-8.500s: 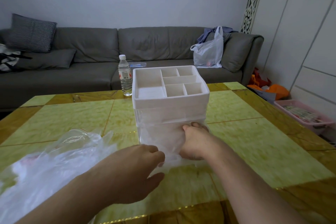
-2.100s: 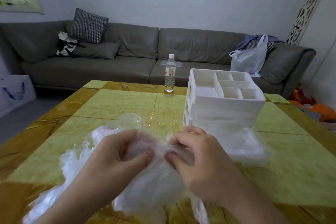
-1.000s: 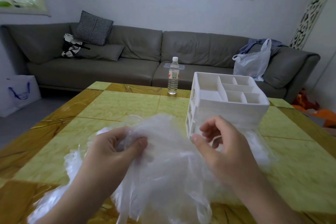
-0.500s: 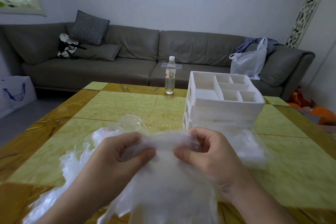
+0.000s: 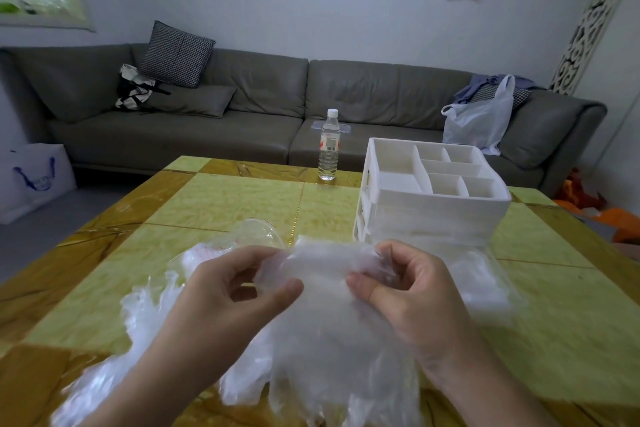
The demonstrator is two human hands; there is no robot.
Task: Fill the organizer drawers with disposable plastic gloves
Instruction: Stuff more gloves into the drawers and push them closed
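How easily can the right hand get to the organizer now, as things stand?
Probably easily: the organizer stands just beyond the right hand with nothing between. But the hand pinches gloves with the left hand.

You see: white organizer point(image 5: 433, 215), clear gloves point(image 5: 325, 322), yellow-green marbled table point(image 5: 225, 198), grey sofa point(image 5: 263, 104), houndstooth cushion point(image 5: 175, 54).

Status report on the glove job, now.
Left hand and right hand both pinch a bunch of gloves above the table. Organizer just beyond, bottom drawer open. Nothing between.
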